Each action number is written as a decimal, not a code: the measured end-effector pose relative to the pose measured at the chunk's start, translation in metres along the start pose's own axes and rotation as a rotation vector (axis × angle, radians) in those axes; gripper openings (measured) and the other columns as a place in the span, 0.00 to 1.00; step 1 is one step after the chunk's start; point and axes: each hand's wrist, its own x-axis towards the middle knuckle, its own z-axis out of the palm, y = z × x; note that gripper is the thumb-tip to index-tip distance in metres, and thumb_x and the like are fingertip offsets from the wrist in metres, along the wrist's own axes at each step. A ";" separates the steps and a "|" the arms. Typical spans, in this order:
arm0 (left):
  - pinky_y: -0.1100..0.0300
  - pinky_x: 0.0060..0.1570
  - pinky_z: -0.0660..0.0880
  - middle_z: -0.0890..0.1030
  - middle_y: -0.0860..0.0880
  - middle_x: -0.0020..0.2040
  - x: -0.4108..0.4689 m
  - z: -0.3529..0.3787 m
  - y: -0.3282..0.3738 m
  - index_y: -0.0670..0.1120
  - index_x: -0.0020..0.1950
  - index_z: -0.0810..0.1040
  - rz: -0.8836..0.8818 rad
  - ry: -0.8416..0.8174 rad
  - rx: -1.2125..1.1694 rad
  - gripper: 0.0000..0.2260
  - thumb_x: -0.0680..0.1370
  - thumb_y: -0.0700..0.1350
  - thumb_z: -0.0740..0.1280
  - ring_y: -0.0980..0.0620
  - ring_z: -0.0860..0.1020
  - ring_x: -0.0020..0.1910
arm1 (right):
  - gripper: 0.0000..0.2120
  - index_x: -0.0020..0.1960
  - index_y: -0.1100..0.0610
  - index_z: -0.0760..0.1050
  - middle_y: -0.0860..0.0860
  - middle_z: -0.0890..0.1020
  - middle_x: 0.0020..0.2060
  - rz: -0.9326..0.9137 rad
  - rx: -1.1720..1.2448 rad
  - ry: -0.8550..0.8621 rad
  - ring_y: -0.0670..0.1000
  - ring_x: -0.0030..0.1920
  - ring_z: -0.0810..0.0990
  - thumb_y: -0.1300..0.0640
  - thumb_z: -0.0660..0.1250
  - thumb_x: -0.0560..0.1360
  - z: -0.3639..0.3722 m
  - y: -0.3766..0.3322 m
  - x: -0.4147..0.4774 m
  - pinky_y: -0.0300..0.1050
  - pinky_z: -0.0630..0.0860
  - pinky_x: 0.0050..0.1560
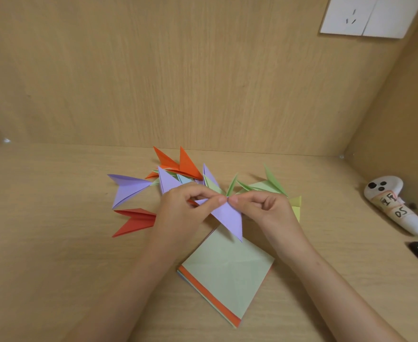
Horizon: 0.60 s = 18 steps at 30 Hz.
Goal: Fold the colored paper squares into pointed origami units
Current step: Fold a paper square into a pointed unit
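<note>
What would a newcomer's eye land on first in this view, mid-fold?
First, the purple paper pinched between the left hand and right hand at centre, its long point hanging down toward the person. Next, the scatter of finished pointed units in orange, purple, red and green fanned out behind the hands, and the stack of squares, a pale green sheet on top, lying just below the hands.

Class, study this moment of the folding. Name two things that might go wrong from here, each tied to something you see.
First, the left hand and right hand pinch the purple paper at one corner, seemingly lifted above the stack of squares, so the crease may run crooked. Second, the left hand sits close to the red unit and the pile of finished units; a stray move might crush a point.
</note>
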 end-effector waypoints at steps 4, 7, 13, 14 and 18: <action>0.72 0.39 0.72 0.82 0.58 0.34 0.001 0.000 0.000 0.48 0.35 0.81 -0.040 0.048 -0.116 0.08 0.72 0.38 0.72 0.63 0.78 0.36 | 0.10 0.42 0.62 0.83 0.58 0.86 0.39 0.071 -0.057 -0.095 0.55 0.42 0.84 0.55 0.69 0.74 -0.001 -0.001 -0.002 0.49 0.78 0.50; 0.73 0.37 0.71 0.82 0.58 0.33 0.000 0.002 0.000 0.46 0.35 0.81 -0.042 0.066 -0.128 0.07 0.72 0.38 0.72 0.64 0.78 0.35 | 0.11 0.44 0.65 0.82 0.58 0.86 0.38 0.092 -0.061 -0.108 0.56 0.42 0.85 0.57 0.68 0.75 -0.001 -0.001 -0.002 0.48 0.78 0.49; 0.71 0.38 0.71 0.83 0.54 0.35 0.003 -0.001 -0.004 0.45 0.38 0.81 -0.059 0.126 -0.122 0.04 0.73 0.40 0.72 0.62 0.78 0.37 | 0.11 0.47 0.72 0.77 0.61 0.85 0.40 0.174 0.040 -0.163 0.58 0.41 0.86 0.62 0.69 0.73 -0.001 -0.003 -0.003 0.39 0.79 0.43; 0.71 0.39 0.72 0.83 0.53 0.36 0.004 -0.002 -0.004 0.44 0.38 0.82 -0.061 0.132 -0.116 0.04 0.73 0.40 0.72 0.61 0.78 0.38 | 0.12 0.47 0.73 0.76 0.61 0.85 0.40 0.180 0.034 -0.173 0.58 0.41 0.86 0.63 0.69 0.73 -0.001 -0.004 -0.003 0.38 0.79 0.43; 0.71 0.40 0.72 0.84 0.51 0.38 0.004 -0.004 -0.005 0.44 0.39 0.82 -0.070 0.148 -0.090 0.03 0.73 0.41 0.72 0.60 0.79 0.39 | 0.12 0.47 0.74 0.75 0.61 0.85 0.38 0.165 0.008 -0.182 0.58 0.40 0.86 0.63 0.69 0.73 0.000 -0.006 -0.002 0.39 0.79 0.46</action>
